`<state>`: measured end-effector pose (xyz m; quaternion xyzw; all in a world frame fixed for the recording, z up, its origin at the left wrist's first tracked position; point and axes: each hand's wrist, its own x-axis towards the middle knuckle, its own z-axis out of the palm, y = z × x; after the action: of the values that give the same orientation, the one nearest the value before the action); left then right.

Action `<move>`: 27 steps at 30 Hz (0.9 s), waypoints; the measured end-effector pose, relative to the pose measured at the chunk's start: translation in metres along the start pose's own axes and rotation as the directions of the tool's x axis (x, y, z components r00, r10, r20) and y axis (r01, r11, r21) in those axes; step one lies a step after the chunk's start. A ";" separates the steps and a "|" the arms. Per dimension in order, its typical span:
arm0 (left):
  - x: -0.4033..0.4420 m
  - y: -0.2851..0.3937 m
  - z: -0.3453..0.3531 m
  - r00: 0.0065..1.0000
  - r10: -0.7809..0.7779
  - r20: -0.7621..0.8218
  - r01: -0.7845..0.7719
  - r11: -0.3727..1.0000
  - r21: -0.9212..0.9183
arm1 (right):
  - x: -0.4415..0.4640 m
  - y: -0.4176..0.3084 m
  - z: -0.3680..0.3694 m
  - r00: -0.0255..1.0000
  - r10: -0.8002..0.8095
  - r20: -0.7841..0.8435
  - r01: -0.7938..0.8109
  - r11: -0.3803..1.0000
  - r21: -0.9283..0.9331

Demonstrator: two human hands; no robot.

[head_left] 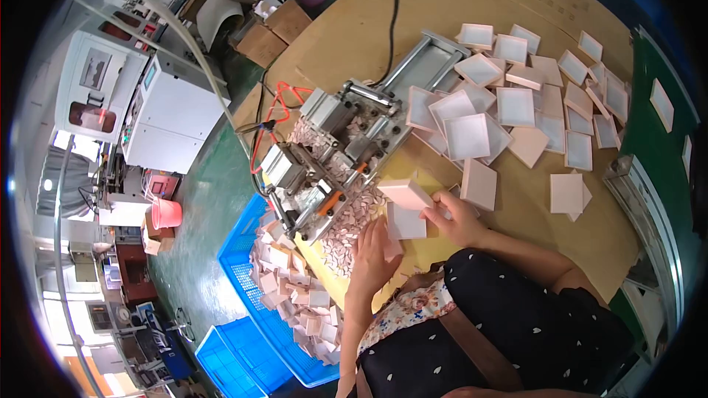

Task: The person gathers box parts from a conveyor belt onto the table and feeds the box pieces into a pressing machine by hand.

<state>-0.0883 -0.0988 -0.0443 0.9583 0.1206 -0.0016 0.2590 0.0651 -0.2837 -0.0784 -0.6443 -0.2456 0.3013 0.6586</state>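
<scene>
My right hand (459, 222) pinches a shallow pale pink box (405, 193) by its right corner, tilted above the tabletop. My left hand (372, 256) is closed against a pale pink box (392, 248) low on its right side; its thumb is partly hidden. Between my hands a shallow box with a white inside (408, 222) lies face up on the yellow surface. Beside my left fingers spreads a heap of small pale pink offcuts (343, 239). Another pink box (479, 185) leans just beyond my right hand.
A metal machine with cylinders (324, 112) and red air hoses stands ahead. Many shallow boxes (515, 107) lie piled at the right. A blue crate (247, 280) full of boxes is at the lower left. A green conveyor belt (675, 77) with metal edges runs along the right.
</scene>
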 end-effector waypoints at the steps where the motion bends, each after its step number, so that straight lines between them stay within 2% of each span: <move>1: -0.003 -0.002 -0.009 1.000 -0.024 0.008 0.024 1.000 0.014 | 0.003 -0.002 0.002 0.988 0.134 0.075 -0.144 0.977 0.156; 3: -0.009 -0.006 -0.033 0.999 -0.022 -0.033 0.024 0.999 0.039 | 0.012 0.001 0.012 0.994 0.093 0.064 -0.105 0.971 0.215; 5: -0.013 -0.019 -0.060 0.972 -0.234 -0.020 0.219 0.936 -0.276 | 0.022 0.002 0.017 0.996 0.066 0.055 -0.079 0.956 0.284; 6: -0.014 -0.015 -0.071 0.976 -0.125 -0.176 0.090 0.976 -0.196 | 0.026 0.000 0.019 0.996 0.057 0.068 -0.073 0.959 0.273; 8: -0.004 -0.013 -0.076 0.974 0.040 -0.221 -0.044 0.999 -0.014 | 0.030 -0.005 0.020 0.998 0.061 0.018 -0.064 0.937 0.344; 9: -0.004 -0.028 -0.061 0.979 0.003 -0.205 -0.025 0.994 -0.106 | 0.031 -0.006 0.019 0.997 0.058 0.040 -0.068 0.944 0.324; 10: -0.005 -0.032 -0.053 0.974 -0.010 -0.228 -0.017 0.993 -0.118 | 0.033 -0.008 0.017 1.000 -0.018 0.010 0.015 0.973 0.229; 11: -0.008 -0.035 -0.047 0.966 -0.008 -0.260 -0.015 0.996 -0.088 | 0.035 -0.011 0.015 0.995 -0.097 -0.017 0.098 0.986 0.135; 12: -0.013 -0.037 -0.040 0.958 -0.005 -0.287 -0.012 0.998 -0.059 | 0.035 -0.014 0.013 0.995 -0.098 -0.001 0.097 0.988 0.122; 13: -0.022 -0.033 -0.037 0.951 -0.016 -0.307 -0.005 0.998 -0.068 | 0.035 -0.024 0.009 0.997 -0.083 0.006 0.081 0.983 0.162; 15: -0.043 -0.019 -0.029 0.967 -0.044 -0.251 0.023 0.996 -0.087 | 0.039 -0.037 0.004 0.999 -0.017 0.050 0.002 0.957 0.291; 18: -0.069 -0.011 0.004 0.992 -0.051 -0.119 0.048 0.998 -0.028 | 0.055 -0.070 0.027 0.998 0.014 0.062 -0.034 0.941 0.335; 19: -0.076 -0.019 0.029 0.988 -0.008 -0.154 0.020 0.997 0.079 | 0.063 -0.077 0.038 0.996 0.032 0.085 -0.062 0.927 0.370; 21: -0.080 -0.012 0.032 0.988 -0.049 -0.146 0.054 0.998 0.035 | 0.082 -0.072 0.058 0.992 0.016 0.123 -0.064 0.915 0.398; 23: -0.082 -0.012 0.028 0.985 -0.057 -0.163 0.063 0.998 0.027 | 0.101 -0.049 0.076 0.995 0.023 0.098 -0.060 0.917 0.395; 25: -0.080 -0.003 0.017 0.971 -0.131 -0.197 0.105 0.985 -0.141 | 0.115 -0.046 0.086 0.999 0.034 0.032 -0.042 0.942 0.332; 27: -0.077 -0.006 0.020 0.953 -0.145 -0.265 0.112 0.984 -0.136 | 0.118 -0.055 0.091 0.998 0.064 0.014 -0.065 0.945 0.321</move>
<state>-0.1630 -0.1216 -0.0593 0.9222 0.2172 0.1211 0.2961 0.0867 -0.1350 -0.0271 -0.5355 -0.1730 0.3599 0.7441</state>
